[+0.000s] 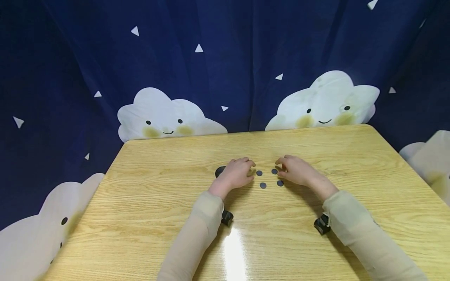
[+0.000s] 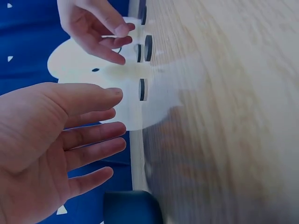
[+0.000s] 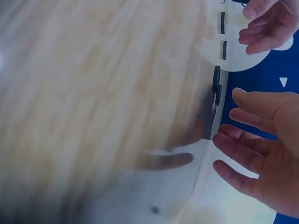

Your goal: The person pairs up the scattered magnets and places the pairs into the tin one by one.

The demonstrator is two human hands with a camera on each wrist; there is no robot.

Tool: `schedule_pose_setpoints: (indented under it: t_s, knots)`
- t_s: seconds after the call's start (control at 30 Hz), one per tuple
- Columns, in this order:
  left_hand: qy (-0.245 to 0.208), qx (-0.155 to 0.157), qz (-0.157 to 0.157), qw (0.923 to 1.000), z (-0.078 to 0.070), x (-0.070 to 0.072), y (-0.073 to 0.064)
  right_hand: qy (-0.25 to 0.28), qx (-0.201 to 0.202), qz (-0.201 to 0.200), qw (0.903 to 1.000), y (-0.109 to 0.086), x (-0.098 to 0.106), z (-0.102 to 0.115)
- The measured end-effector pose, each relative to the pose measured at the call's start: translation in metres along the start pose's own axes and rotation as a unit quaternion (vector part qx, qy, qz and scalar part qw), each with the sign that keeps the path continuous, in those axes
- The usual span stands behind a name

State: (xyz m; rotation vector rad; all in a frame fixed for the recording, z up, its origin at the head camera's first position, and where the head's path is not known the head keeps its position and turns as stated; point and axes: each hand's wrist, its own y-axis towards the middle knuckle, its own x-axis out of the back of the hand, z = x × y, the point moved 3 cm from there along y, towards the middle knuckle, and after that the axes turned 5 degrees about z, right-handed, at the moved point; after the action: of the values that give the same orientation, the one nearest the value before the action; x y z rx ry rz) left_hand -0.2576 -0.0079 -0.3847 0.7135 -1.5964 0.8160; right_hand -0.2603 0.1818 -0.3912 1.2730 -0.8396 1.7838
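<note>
Several small flat dark discs (image 1: 263,185) lie on the wooden table, grouped between the two hands. To their left hovers my left hand (image 1: 237,173), thumb and fingers apart and loosely bent, holding nothing. My right hand (image 1: 299,171) is at their right side, its fingers spread and slightly curved, with nothing in it. In the left wrist view a disc (image 2: 142,89) stands out near the left thumb tip, apart from it. The right wrist view has a disc (image 3: 216,80) close to the right thumb, with a gap between them. A black rounded object (image 1: 219,171) sits partly hidden behind the left hand.
The wooden table (image 1: 158,203) extends around both hands, with a bright reflection near its front. Behind it hangs a dark blue curtain (image 1: 228,70) with white clouds and triangles. A black wrist device (image 1: 227,217) shows under the left sleeve, another (image 1: 322,224) under the right.
</note>
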Motion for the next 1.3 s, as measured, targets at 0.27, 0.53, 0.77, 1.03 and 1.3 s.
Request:
schedule_pose_setpoints:
  t_s: [0.27,0.53,0.77,1.03,1.3]
  knots:
    - [0.002,0.002,0.004,1.0,-0.005,0.001,0.004,-0.013,-0.003,0.008,0.9999,0.004,-0.004,0.002]
    - [-0.006,0.017,0.01,0.9998,-0.008,-0.004,0.011,-0.014,-0.007,0.018,0.9997,0.006,-0.006,0.002]
    - [0.001,0.012,0.018,0.9998,-0.009,-0.007,0.014,-0.014,0.0,0.017,0.9998,0.009,-0.008,0.003]
    - [0.002,0.015,0.003,0.9999,-0.011,-0.009,0.019,-0.014,-0.006,0.026,0.9995,0.009,-0.009,0.005]
    - [-0.01,0.028,-0.006,0.9996,-0.011,-0.01,0.024,-0.019,-0.007,0.026,0.9995,0.012,-0.01,0.005]
